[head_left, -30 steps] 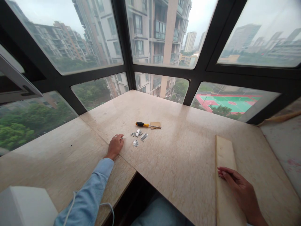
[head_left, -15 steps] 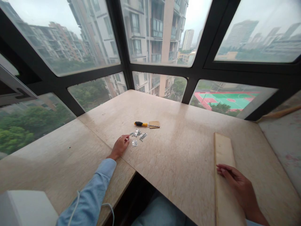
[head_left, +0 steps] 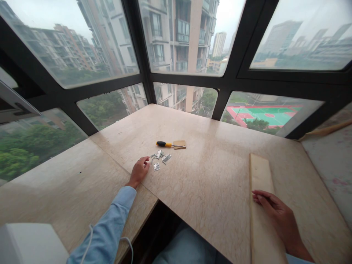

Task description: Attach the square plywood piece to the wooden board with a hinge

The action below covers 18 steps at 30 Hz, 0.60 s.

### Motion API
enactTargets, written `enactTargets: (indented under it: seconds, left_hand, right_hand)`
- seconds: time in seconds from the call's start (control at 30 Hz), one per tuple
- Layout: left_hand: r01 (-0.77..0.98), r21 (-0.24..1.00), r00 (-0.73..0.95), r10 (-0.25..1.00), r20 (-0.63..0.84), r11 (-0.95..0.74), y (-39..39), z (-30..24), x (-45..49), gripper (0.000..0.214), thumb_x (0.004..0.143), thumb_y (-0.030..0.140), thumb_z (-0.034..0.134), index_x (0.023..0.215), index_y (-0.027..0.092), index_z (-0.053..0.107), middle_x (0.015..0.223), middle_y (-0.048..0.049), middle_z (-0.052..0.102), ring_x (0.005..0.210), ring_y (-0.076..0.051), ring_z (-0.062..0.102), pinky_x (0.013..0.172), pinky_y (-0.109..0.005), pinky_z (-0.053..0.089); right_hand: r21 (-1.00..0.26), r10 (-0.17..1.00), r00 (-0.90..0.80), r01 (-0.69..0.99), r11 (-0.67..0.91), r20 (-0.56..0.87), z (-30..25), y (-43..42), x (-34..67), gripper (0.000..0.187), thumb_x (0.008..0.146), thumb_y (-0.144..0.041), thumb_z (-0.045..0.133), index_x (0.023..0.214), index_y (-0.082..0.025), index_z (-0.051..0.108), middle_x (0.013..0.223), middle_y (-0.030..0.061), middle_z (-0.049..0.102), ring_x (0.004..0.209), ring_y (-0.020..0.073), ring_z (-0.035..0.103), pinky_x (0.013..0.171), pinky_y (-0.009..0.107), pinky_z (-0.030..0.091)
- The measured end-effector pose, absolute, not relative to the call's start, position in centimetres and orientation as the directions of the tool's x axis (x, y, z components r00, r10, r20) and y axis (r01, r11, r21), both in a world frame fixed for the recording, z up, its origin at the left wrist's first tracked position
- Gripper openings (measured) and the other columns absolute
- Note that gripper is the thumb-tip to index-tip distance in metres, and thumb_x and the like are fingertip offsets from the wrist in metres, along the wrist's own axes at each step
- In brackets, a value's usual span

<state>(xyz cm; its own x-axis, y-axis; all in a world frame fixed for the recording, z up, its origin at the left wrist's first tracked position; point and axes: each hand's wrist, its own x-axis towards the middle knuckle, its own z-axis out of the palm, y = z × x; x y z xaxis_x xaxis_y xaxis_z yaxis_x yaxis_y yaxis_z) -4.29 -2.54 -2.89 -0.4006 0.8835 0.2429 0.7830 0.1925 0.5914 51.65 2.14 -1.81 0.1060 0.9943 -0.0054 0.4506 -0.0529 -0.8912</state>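
Note:
My left hand (head_left: 139, 171) rests on the tabletop, fingers loosely bent and apart with nothing held. Just right of its fingertips lies a small pile of metal hinges (head_left: 166, 158) and screws (head_left: 153, 156). One hinge (head_left: 156, 167) lies separately at the near side of the pile. Beyond them is a yellow and black screwdriver (head_left: 164, 144), its shaft across a small wooden piece (head_left: 179, 143). My right hand (head_left: 276, 212) lies loosely curled on a long pale wooden board (head_left: 260, 170), fingertips near its left edge, gripping nothing that I can see.
The marble-patterned tabletop (head_left: 209, 176) fills the corner by the windows, with a notch at its front edge over my lap. A white box-like object (head_left: 30, 242) is at the lower left, and a white cable (head_left: 128, 240) hangs by my left sleeve.
The view has shifted very slightly. Both hands, the hinges, the screwdriver and the board stay where they were.

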Motion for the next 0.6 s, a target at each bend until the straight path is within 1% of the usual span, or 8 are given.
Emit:
enactTargets:
  seconds: [0.13,0.2,0.27,0.33,0.37,0.43,0.6]
  left_hand:
    - [0.782,0.597,-0.391,0.888,0.243,0.180,-2.9,-2.8,-4.0,0.039,0.086,0.026,0.050,0.120,0.012,0.061,0.107,-0.0115,0.070,0.088,-0.020,0.067,0.079,-0.035,0.056]
    - [0.787,0.599,-0.354,0.903,0.243,0.148,-3.1,-2.6,-3.6,0.042,0.084,0.032,0.056,0.122,0.015,0.061,0.112,-0.0110,0.069,0.097,-0.022,0.066,0.081,-0.035,0.056]
    - [0.805,0.585,-0.293,0.923,0.248,0.098,-3.4,-2.4,-3.3,0.051,0.079,0.038,0.065,0.125,0.016,0.061,0.121,-0.0115,0.067,0.112,-0.026,0.063,0.091,-0.038,0.055]
    - [0.843,0.536,-0.218,0.942,0.256,0.049,-3.6,-2.3,-3.1,0.057,0.076,0.040,0.070,0.127,0.016,0.060,0.128,-0.0133,0.064,0.122,-0.029,0.058,0.102,-0.042,0.049]
    - [0.865,0.501,-0.185,0.949,0.253,0.035,-3.7,-2.2,-3.1,0.058,0.076,0.039,0.071,0.128,0.016,0.060,0.130,-0.0144,0.063,0.124,-0.030,0.057,0.106,-0.044,0.047]
    - [0.898,0.439,-0.149,0.960,0.238,0.030,-3.7,-2.3,-3.1,0.056,0.077,0.037,0.072,0.128,0.016,0.060,0.129,-0.0154,0.064,0.124,-0.031,0.057,0.109,-0.047,0.044]
    - [0.911,0.409,-0.148,0.967,0.206,0.053,-3.3,-2.4,-3.0,0.049,0.080,0.032,0.070,0.126,0.018,0.061,0.122,-0.0123,0.068,0.120,-0.029,0.059,0.106,-0.046,0.045]
  right_hand:
    - [-0.889,0.994,0.106,0.455,-0.052,-0.003,-1.9,2.2,51.7,0.053,0.070,-0.062,0.066,0.096,-0.017,0.075,0.099,0.0109,0.077,0.088,0.0275,0.074,0.082,0.034,0.060]
    - [-0.886,0.994,0.110,0.460,-0.059,-0.009,-1.8,2.2,51.7,0.054,0.070,-0.063,0.066,0.096,-0.017,0.074,0.100,0.0108,0.076,0.090,0.0274,0.074,0.083,0.034,0.060]
    - [-0.884,0.994,0.111,0.464,-0.062,-0.012,-1.8,2.2,51.6,0.054,0.070,-0.063,0.065,0.097,-0.017,0.074,0.101,0.0107,0.076,0.090,0.0273,0.074,0.084,0.034,0.060]
    - [-0.883,0.994,0.111,0.466,-0.060,-0.008,-1.7,2.2,51.5,0.054,0.070,-0.063,0.066,0.097,-0.017,0.074,0.100,0.0107,0.076,0.090,0.0275,0.074,0.084,0.035,0.060]
    - [-0.883,0.994,0.111,0.465,-0.057,-0.006,-1.7,2.1,51.5,0.054,0.070,-0.063,0.066,0.096,-0.017,0.074,0.099,0.0108,0.076,0.090,0.0277,0.074,0.083,0.035,0.060]
    - [-0.884,0.994,0.110,0.464,-0.057,-0.006,-1.6,2.1,51.5,0.053,0.069,-0.063,0.066,0.095,-0.017,0.075,0.098,0.0108,0.077,0.089,0.0278,0.074,0.082,0.035,0.060]
    - [-0.889,0.995,0.102,0.456,-0.039,0.008,-1.7,2.1,51.5,0.052,0.070,-0.062,0.066,0.095,-0.018,0.075,0.100,0.0105,0.076,0.089,0.0272,0.074,0.082,0.034,0.060]
